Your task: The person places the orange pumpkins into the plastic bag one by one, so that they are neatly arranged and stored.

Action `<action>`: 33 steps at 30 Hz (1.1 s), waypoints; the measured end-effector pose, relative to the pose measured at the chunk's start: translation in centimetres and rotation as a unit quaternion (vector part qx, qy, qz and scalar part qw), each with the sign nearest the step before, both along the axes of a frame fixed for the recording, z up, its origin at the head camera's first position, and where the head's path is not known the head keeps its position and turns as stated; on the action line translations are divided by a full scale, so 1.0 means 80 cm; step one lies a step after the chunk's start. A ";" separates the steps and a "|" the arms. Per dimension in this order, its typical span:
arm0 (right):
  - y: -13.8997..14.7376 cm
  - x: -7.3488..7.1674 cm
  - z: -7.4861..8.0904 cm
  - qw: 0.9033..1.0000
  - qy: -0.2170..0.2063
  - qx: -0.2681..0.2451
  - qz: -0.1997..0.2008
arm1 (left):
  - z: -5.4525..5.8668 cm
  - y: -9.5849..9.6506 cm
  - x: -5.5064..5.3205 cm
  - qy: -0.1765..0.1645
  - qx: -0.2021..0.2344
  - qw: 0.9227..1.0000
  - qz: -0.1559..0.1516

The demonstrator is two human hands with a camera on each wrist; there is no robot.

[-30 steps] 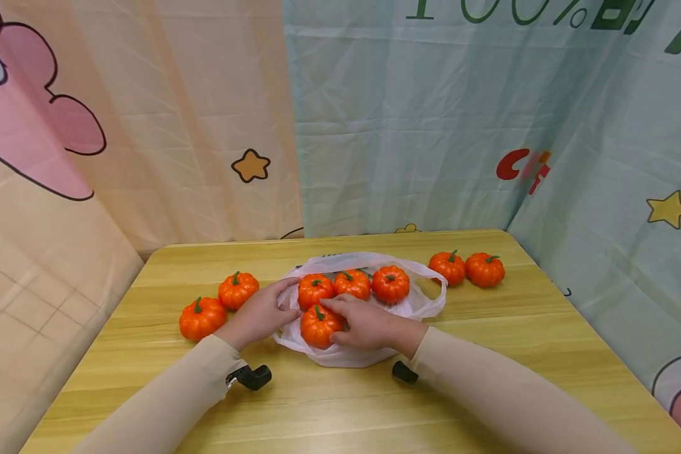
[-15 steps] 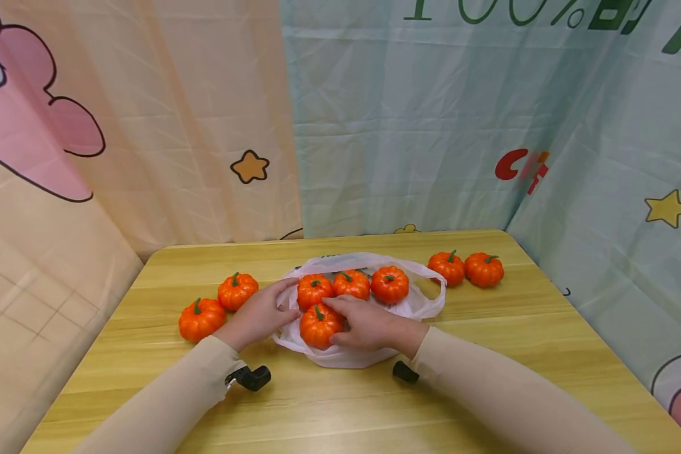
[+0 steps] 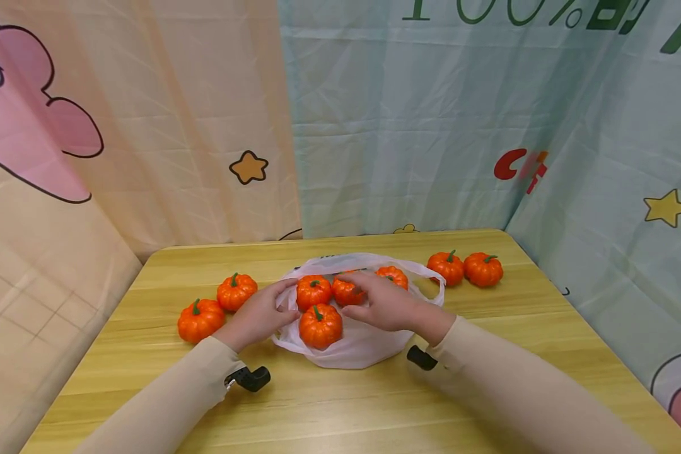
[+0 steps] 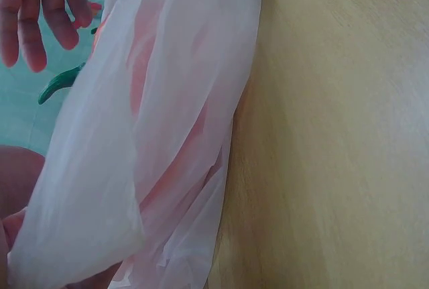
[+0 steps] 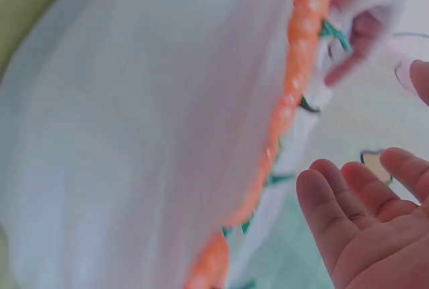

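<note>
A white plastic bag (image 3: 363,350) lies spread on the table with several small orange pumpkins in its mouth. My left hand (image 3: 263,315) grips the bag's left edge; in the left wrist view the plastic hides much of that hand. My right hand (image 3: 388,302) hovers over the bag with fingers extended and nothing in them, partly covering the middle pumpkin (image 3: 346,292) and the right one (image 3: 394,275). The front pumpkin (image 3: 320,326) sits upright in the bag, apart from both hands. Behind it is the left rear pumpkin (image 3: 313,292).
Two pumpkins (image 3: 201,320) stand left of the bag, close to my left forearm. Another pair of pumpkins (image 3: 483,270) sits at the back right, near the bag's handle (image 3: 436,302). Printed cloth (image 3: 363,157) hangs behind the wooden table (image 3: 318,416).
My right hand has let go of the front pumpkin and moved up and to the right, over the rear row. The left hand keeps its place on the bag.
</note>
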State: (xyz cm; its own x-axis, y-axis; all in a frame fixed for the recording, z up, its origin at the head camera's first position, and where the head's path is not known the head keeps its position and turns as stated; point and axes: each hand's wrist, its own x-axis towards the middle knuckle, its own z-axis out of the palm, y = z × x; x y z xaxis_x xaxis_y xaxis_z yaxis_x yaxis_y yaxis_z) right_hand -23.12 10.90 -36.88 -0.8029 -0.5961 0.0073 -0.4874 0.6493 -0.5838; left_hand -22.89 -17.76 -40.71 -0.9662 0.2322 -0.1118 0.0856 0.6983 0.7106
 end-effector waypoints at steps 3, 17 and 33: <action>0.015 -0.005 0.009 1.000 0.016 -0.015 -0.009 | 0.000 0.000 0.001 -0.004 0.000 1.000 0.003; 0.112 -0.044 0.049 0.987 0.019 -0.056 -0.147 | 0.001 0.002 0.002 -0.010 -0.007 1.000 0.003; 0.199 -0.086 0.008 0.967 0.009 0.003 -0.254 | 0.001 0.002 0.002 -0.006 -0.012 1.000 0.001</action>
